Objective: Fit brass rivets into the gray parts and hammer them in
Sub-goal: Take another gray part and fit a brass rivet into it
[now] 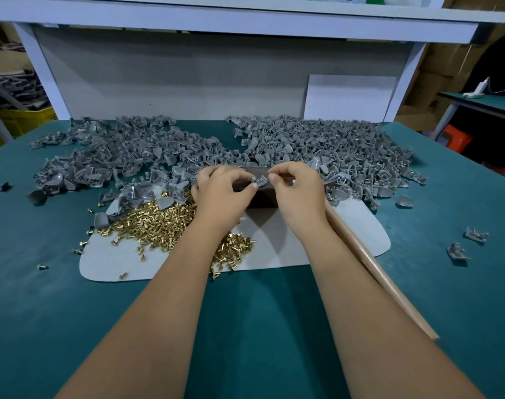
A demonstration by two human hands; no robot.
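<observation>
Wooden handle [369, 260] slants away; left hand [222, 191] pinches gray part [259, 180] lying crosswise, right hand's [297, 191] grip contents unclear.

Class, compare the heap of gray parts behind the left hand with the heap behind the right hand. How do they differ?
The left heap of gray parts shows no brass; the right heap of gray parts has brass glinting along its near edge. The left heap borders the loose brass rivets; the right heap lies beside the wooden handle. Both lie on the green table.
</observation>
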